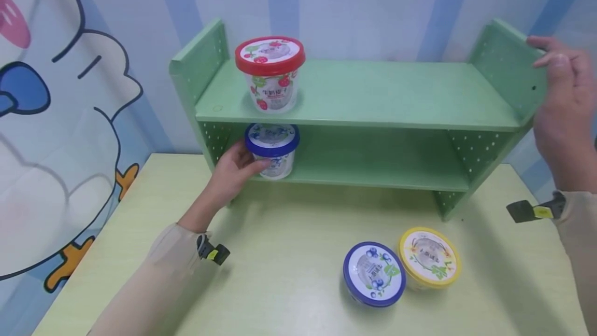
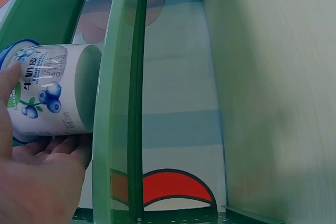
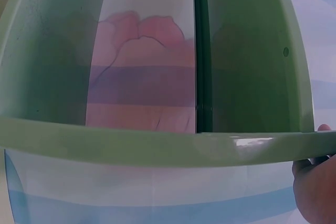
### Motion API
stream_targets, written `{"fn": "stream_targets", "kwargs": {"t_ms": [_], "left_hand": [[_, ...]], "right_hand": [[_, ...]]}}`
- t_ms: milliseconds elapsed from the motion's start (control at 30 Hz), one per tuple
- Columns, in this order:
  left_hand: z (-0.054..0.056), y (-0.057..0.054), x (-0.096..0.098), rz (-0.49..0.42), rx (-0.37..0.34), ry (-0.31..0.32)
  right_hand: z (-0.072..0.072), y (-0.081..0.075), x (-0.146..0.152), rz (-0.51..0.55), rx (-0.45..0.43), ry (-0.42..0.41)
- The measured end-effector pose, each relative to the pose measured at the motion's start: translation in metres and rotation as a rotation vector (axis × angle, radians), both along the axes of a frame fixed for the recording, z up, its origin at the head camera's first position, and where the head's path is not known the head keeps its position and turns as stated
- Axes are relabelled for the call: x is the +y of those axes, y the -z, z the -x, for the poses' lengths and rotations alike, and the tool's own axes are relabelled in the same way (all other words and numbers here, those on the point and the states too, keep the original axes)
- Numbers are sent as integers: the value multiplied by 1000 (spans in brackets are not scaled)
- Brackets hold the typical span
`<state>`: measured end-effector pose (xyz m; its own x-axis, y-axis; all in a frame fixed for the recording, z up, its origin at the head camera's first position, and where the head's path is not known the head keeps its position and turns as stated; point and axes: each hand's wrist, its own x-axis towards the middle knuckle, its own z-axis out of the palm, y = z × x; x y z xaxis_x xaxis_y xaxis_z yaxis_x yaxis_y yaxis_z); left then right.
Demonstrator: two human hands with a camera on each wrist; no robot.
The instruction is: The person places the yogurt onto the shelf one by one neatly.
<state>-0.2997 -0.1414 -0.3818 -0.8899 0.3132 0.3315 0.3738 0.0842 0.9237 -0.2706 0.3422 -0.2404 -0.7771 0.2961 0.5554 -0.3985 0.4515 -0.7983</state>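
Observation:
My left hand [image 1: 235, 167] grips a paper cup with a blue lid [image 1: 276, 166] at the left end of the green shelf's lower level. In the left wrist view the cup [image 2: 52, 90] shows blueberries, with the thumb on one side and fingers on the other. Whether its base fully rests on the board I cannot tell. Above it, on the top board, stands a red-lidded strawberry cup [image 1: 274, 87]. At the far right, my right hand [image 1: 566, 84] holds the upper edge of the side panel of the green shelf [image 1: 506, 74]; in the right wrist view only part of it shows.
Two more cups, one blue-lidded [image 1: 374, 275] and one yellow-lidded [image 1: 429, 258], stand side by side on the pale table [image 1: 289, 284] in front of the shelf. A striped wall with a cartoon figure [image 1: 51, 118] is behind and to the left.

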Motion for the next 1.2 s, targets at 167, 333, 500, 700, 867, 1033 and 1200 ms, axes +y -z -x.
{"fn": "stream_targets", "kwargs": {"t_ms": [167, 333, 500, 700, 867, 1033, 1200], "left_hand": [[2, 0, -1, 36, -17, -9], [3, 2, -1, 41, -27, 6], [5, 2, -2, 48, -34, 12], [7, -1, -5, 82, -44, 11], [8, -3, -5, 102, -70, -4], [10, -5, -5, 121, -104, -9], [10, -7, -6, 117, -103, 1]], "right_hand": [[-1, -2, -1, 28, 0, -3], [0, -1, -1, 8, -7, 8], [1, 2, 0, -41, -7, 36], [0, 0, -2, -45, 4, 34], [-1, -2, -4, -3, -2, 18], [-1, -1, -1, 22, -7, 8], [0, 2, -1, -31, -3, 30]]}}
